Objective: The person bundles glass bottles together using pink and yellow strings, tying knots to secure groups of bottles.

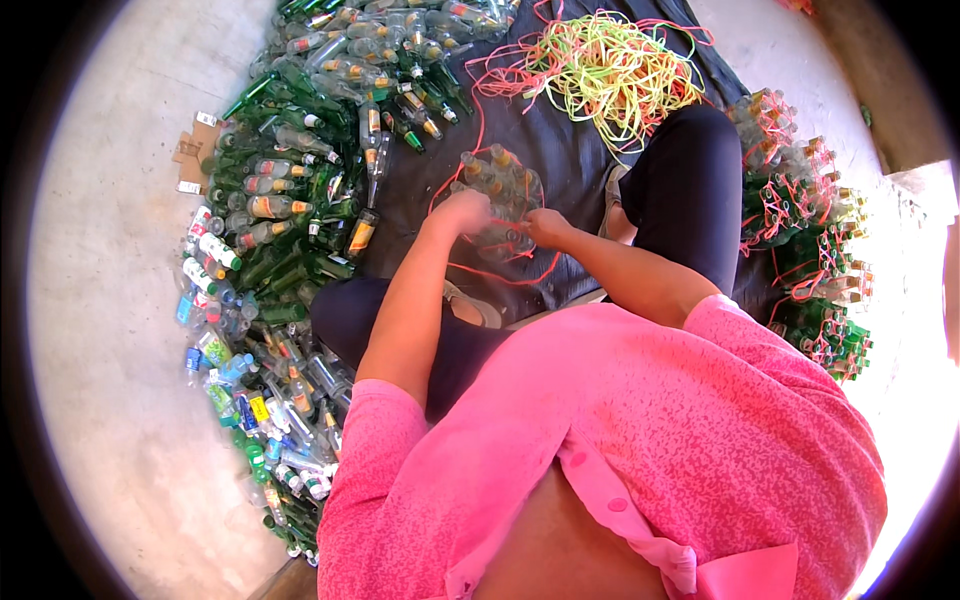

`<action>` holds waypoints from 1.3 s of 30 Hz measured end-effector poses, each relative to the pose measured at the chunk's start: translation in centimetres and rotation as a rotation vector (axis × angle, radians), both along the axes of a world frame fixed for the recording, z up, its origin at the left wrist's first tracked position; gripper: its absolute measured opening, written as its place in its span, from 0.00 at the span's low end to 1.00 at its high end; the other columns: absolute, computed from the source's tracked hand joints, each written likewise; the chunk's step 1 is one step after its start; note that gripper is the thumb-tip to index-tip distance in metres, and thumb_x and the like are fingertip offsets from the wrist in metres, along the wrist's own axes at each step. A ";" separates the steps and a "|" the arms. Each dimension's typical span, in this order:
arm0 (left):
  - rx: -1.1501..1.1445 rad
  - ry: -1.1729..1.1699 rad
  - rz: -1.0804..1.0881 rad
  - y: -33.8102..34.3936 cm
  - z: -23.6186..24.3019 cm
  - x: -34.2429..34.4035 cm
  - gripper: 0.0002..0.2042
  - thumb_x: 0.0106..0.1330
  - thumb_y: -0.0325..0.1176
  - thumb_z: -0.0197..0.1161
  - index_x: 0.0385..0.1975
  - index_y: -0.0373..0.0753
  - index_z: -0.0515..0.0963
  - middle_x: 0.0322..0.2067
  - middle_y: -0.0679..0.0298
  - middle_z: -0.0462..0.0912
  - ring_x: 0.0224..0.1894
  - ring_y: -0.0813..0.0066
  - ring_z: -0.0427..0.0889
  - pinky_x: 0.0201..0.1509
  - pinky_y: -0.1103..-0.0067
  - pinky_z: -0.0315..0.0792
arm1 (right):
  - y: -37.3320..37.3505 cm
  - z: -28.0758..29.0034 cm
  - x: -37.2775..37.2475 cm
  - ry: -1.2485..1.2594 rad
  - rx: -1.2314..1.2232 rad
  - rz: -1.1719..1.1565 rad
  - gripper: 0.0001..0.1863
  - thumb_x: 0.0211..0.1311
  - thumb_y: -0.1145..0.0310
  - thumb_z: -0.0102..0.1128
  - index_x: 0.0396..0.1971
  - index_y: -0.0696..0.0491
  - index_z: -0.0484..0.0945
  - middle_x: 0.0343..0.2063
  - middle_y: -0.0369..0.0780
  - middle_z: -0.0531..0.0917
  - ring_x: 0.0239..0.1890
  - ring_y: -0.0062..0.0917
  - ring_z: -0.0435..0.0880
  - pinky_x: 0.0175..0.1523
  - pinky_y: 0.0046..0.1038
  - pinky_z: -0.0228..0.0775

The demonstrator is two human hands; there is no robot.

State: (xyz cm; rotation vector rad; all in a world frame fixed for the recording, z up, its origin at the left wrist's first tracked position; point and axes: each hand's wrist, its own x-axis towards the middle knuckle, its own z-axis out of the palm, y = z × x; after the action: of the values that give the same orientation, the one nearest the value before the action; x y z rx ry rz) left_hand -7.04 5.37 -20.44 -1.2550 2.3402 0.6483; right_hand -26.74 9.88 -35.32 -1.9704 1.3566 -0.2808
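A cluster of clear glass bottles [500,180] stands upright between my feet, with pink string [505,281] around it and looping over the dark sheet. My left hand [465,212] is at the cluster's near left side, its fingers curled and slightly blurred; what they hold is hidden. On the near right side, my right hand [546,228] is closed in a pinch, and pink string shows at its fingertips. The string also runs from the cluster's left side up toward a tangled heap of yellow-green and pink string [625,75].
Loose green and clear glass bottles [270,205] lie piled along my left, with plastic bottles [215,250] at the outer edge. Tied bottle bundles [800,220] stand to my right. Cardboard pieces [195,150] lie beyond the left pile. A dark sheet [400,230] covers the floor here.
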 end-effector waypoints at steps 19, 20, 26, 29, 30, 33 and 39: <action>-0.195 0.307 0.376 1.1 -2.6 2.1 0.05 0.61 0.29 0.57 0.33 0.36 0.77 0.31 0.48 0.82 0.38 0.49 0.81 0.42 0.62 0.73 | 0.3 1.9 0.9 -0.049 0.029 -0.037 0.16 0.60 0.60 0.52 0.30 0.57 0.83 0.33 0.53 0.83 0.40 0.49 0.82 0.46 0.46 0.73; -0.197 0.318 0.368 1.1 -2.7 2.2 0.05 0.61 0.28 0.57 0.33 0.35 0.76 0.30 0.50 0.82 0.36 0.51 0.82 0.40 0.64 0.74 | 0.3 2.0 0.8 -0.034 -0.009 -0.004 0.15 0.59 0.61 0.52 0.29 0.56 0.83 0.33 0.52 0.84 0.38 0.49 0.83 0.44 0.46 0.74; -0.086 0.410 0.508 0.3 -4.5 2.5 0.04 0.62 0.30 0.57 0.32 0.38 0.77 0.32 0.48 0.82 0.38 0.48 0.81 0.41 0.62 0.73 | 0.6 3.1 1.1 -0.046 -0.052 -0.051 0.14 0.58 0.62 0.52 0.27 0.55 0.84 0.30 0.48 0.84 0.35 0.44 0.84 0.42 0.43 0.76; -0.088 0.434 0.508 -0.1 -5.1 2.5 0.05 0.62 0.30 0.57 0.33 0.38 0.78 0.31 0.48 0.82 0.38 0.48 0.81 0.42 0.63 0.73 | 0.7 3.8 1.2 -0.026 -0.011 -0.049 0.14 0.58 0.62 0.53 0.27 0.55 0.84 0.31 0.49 0.84 0.35 0.44 0.84 0.42 0.43 0.76; -0.082 0.421 0.511 -0.2 -5.2 2.5 0.05 0.62 0.30 0.57 0.33 0.39 0.78 0.31 0.49 0.82 0.38 0.48 0.81 0.42 0.63 0.74 | 0.6 4.1 1.2 0.007 -0.025 -0.024 0.14 0.58 0.61 0.53 0.27 0.55 0.85 0.31 0.49 0.84 0.36 0.44 0.84 0.43 0.43 0.76; -0.084 0.404 0.511 -0.5 -5.2 2.2 0.05 0.62 0.30 0.57 0.33 0.39 0.78 0.32 0.48 0.82 0.39 0.48 0.81 0.43 0.63 0.74 | 0.5 4.8 1.0 -0.028 -0.004 -0.006 0.15 0.57 0.61 0.54 0.27 0.56 0.85 0.32 0.51 0.84 0.37 0.47 0.84 0.44 0.44 0.75; -0.099 0.303 0.556 -1.1 -5.5 1.0 0.07 0.57 0.27 0.57 0.34 0.39 0.81 0.36 0.47 0.83 0.42 0.49 0.82 0.46 0.64 0.74 | 0.3 4.1 1.1 -0.035 0.179 -0.168 0.16 0.57 0.59 0.53 0.33 0.55 0.84 0.36 0.51 0.84 0.42 0.47 0.83 0.49 0.43 0.73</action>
State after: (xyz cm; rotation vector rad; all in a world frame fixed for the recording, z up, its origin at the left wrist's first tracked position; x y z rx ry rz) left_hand -6.06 4.29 -25.95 -2.0055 2.2697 0.9599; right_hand -25.61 10.14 -31.19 -1.7017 1.4746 -0.2609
